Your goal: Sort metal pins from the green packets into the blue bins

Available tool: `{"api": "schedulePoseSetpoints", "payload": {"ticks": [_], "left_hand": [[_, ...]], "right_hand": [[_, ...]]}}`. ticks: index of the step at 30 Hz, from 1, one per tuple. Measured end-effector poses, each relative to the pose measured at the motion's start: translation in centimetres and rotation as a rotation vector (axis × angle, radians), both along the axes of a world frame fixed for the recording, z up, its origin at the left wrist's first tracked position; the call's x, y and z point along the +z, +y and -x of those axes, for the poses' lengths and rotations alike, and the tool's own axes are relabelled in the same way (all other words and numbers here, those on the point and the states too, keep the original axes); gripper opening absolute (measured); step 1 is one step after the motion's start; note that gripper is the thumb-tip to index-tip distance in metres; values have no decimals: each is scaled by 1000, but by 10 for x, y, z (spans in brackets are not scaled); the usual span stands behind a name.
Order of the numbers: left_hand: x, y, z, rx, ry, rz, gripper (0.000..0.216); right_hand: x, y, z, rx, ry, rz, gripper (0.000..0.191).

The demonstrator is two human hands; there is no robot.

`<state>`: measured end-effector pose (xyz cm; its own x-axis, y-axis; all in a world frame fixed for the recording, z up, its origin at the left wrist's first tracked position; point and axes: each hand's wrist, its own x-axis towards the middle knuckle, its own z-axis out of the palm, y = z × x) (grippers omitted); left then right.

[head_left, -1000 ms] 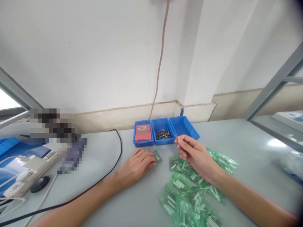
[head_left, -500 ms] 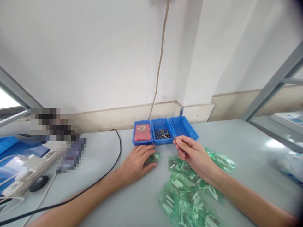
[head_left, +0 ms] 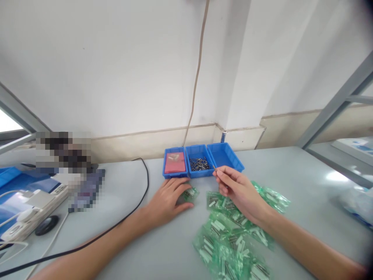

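My left hand (head_left: 169, 200) lies on the grey table (head_left: 122, 202), its fingers curled over a small green plastic bag (head_left: 191, 193) of parts and pressing it down. My right hand (head_left: 236, 188) is raised just above the table and pinches a thin metal pin (head_left: 215, 168) between thumb and forefinger, its tip pointing at the blue bins. Under and behind my right wrist lies a heap of green bags (head_left: 230, 237) with several small metal parts in each.
Three small blue bins stand at the wall: the left bin (head_left: 175, 163) holds a pink sheet, the middle bin (head_left: 199, 164) several metal pins, the right bin (head_left: 225, 155) looks bare. A black cable (head_left: 144, 182) crosses the table. A white power strip (head_left: 32, 208) lies far left.
My left hand has curled its fingers over the small green bag, which now sits partly under the fingertips. My right hand with the pin has barely shifted.
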<state>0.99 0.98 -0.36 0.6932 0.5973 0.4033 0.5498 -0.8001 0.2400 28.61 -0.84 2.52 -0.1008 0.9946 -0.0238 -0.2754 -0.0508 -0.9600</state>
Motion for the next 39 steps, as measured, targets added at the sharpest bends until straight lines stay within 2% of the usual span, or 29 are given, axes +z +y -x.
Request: {"api": "schedulePoseSetpoints", "payload": {"ticks": [8,29,39], "left_hand": [[2,-1,1,-20,-14,35,42],[1,3,1,-4,-25,132,53],[2,1,0,1,-3,103,45]], "right_hand": [[3,0,0,-1,-10,12,33],[2,0,0,-16,-60,-14,34],[-5,2,-2,4,-54,-2,32]]}}
